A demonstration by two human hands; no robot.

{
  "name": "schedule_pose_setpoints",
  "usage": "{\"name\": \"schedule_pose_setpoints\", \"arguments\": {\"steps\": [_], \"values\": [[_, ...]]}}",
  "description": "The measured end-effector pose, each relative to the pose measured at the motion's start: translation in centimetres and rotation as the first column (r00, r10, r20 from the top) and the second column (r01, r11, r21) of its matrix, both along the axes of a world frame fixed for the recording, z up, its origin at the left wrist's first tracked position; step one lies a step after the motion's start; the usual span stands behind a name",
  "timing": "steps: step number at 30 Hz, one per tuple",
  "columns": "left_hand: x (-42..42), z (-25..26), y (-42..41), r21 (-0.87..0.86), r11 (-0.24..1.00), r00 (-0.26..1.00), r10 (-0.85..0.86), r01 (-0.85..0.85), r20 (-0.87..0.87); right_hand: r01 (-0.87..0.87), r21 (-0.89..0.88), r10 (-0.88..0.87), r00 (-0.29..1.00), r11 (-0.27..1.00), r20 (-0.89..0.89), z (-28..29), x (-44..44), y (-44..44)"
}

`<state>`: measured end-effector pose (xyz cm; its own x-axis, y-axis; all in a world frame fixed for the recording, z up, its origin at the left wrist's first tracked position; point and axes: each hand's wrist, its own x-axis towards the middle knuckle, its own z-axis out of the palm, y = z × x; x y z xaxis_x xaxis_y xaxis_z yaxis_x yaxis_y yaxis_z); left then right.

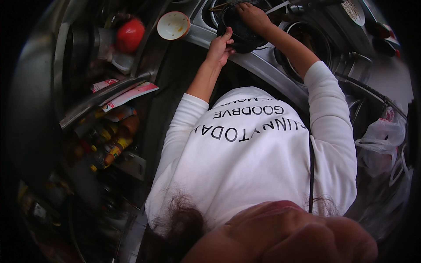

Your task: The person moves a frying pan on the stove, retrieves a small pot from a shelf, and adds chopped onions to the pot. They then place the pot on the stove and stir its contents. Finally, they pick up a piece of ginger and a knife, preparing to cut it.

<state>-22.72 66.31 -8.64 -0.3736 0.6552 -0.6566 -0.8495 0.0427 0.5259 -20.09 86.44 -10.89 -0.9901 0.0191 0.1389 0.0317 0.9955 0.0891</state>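
Note:
A dark, glossy bowl-like vessel (245, 37) is over the stovetop at the top of the view, seemingly tilted. My left hand (219, 49) grips its near left side, thumb up along the edge and fingers lower down. My right hand (251, 14) reaches over from the right, with its fingertips down inside the vessel. What those fingertips touch is too dark to make out. Behind the vessel is a metal-rimmed pan (213, 16), partly covered by it. Thin wooden chopsticks (219, 6) lie across at the upper left of the vessel.
A white bowl with an orange rim (172, 26) stands left of the steel stovetop (240, 60). Under my right forearm sits a round pot (324, 42). Shelves on the left hold a red round object (130, 35) and several bottles (116, 151). A plastic bag (383, 138) hangs at right.

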Motion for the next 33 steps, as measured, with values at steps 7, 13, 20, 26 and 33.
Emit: {"name": "schedule_pose_setpoints", "arguments": {"steps": [7, 13, 20, 26, 33], "values": [[2.1, -0.4, 1.1, -0.043, 0.993, 0.994, 0.108, -0.109, -0.012, 0.298, 0.003, -0.281, 0.898, 0.955, 0.338, 3.3, 3.4, -0.9], [2.8, -1.5, 0.9, -0.078, 0.983, 0.985, 0.161, -0.165, -0.055, 0.521, -0.033, -0.368, 0.646, 0.853, 0.669, 10.3, 6.5, -4.0], [2.4, -1.3, 0.7, -0.031, 0.996, 0.996, 0.085, -0.086, -0.021, 0.349, -0.932, -0.340, 0.892, 0.100, 0.297, 1.6, 3.5, -4.3], [2.2, -1.6, -0.2, 0.004, 1.000, 1.000, 0.030, -0.030, 0.008, 0.229, -0.909, -0.281, 0.951, 0.349, 0.131, 0.6, 4.8, -5.1], [2.6, -1.8, -0.2, 0.084, 0.995, 0.998, 0.058, -0.059, 0.022, -0.064, -0.792, 0.050, 0.998, 0.607, -0.043, 1.8, 5.1, -2.9]]}}
